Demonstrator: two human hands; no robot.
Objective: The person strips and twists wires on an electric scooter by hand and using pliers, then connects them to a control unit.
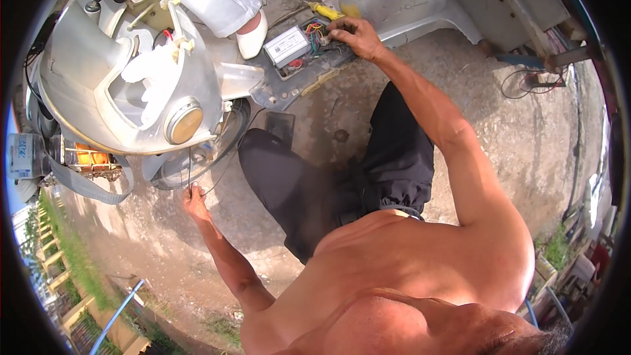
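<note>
Right hand (355,38) half curled at the coloured wires (318,34) near the right end of the recess in the grey footboard (274,97) (whether it grips one, cannot tell); left hand (196,204), well apart to the lower left, nearly closed on a thin dark cable (190,171). Silver box (287,47) sits in the recess, left of the right hand, with a yellow screwdriver (327,11) beyond that hand and another person's white shoe (252,36) close by the footboard's far left edge. Box label: print too small to read.
</note>
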